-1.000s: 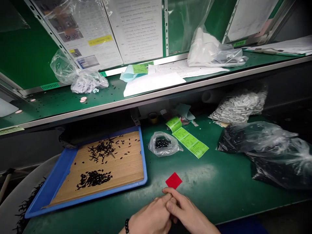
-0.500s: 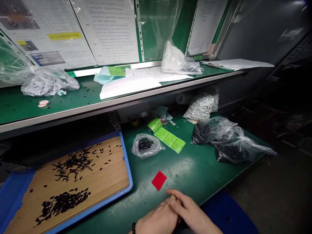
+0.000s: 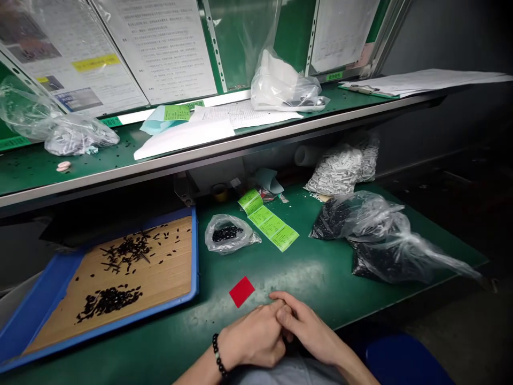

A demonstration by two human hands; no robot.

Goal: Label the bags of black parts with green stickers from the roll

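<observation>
Over the front edge of the green bench, my left hand (image 3: 256,332) is curled closed, a beaded bracelet (image 3: 218,355) on its wrist. Against its fingers rests my right hand (image 3: 306,327), thumb bent over them and index finger reaching along the top. The two hands touch, and anything inside the left fist is hidden. Just beyond them a red square card (image 3: 242,292) lies flat on the bench. Farther back sits an open clear bag (image 3: 229,235) of small black parts, beside a strip of green labels (image 3: 272,223).
On the left, a blue tray (image 3: 195,256) lined with cardboard holds loose black parts (image 3: 110,302) in two piles. Tied bags of black parts (image 3: 380,256) and a bag of white parts (image 3: 336,170) stand right. A shelf edge (image 3: 224,143) overhangs the bench's back; a blue seat (image 3: 404,355) is below.
The view has shifted, so the red card and tray appear farther left and more of my left forearm shows. My hands stay pressed together.
</observation>
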